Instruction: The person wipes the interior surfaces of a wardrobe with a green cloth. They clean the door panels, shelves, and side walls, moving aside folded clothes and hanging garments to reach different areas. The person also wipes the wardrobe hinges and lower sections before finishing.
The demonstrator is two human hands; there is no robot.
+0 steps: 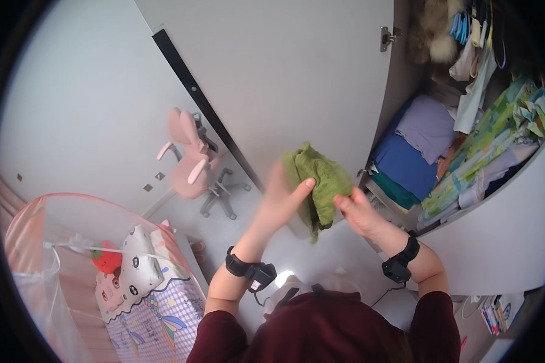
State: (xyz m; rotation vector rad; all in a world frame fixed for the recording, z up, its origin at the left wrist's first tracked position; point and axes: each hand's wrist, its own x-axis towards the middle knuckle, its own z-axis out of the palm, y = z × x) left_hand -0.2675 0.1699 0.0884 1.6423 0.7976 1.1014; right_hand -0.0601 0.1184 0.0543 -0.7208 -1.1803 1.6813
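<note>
A crumpled green cloth (327, 181) hangs between my two hands in front of the wardrobe door. My left hand (287, 190) grips its left side, thumb laid over the front; the other fingers are behind the cloth and blurred. On the lower right edge, my right hand (356, 210) pinches the fabric between thumb and fingers. The cloth looks folded over, with a loose corner pointing down. Whether it is a garment or a towel I cannot tell. Each of my wrists wears a black strap with a small box.
The white wardrobe door (297, 78) stands open. Inside, at the right, are a folded purple cloth (427, 124), a blue one (406, 163) and hanging clothes. A pink swivel chair (191, 163) stands behind at left. A netted bed (157, 308) fills the lower left. Books (493, 317) sit lower right.
</note>
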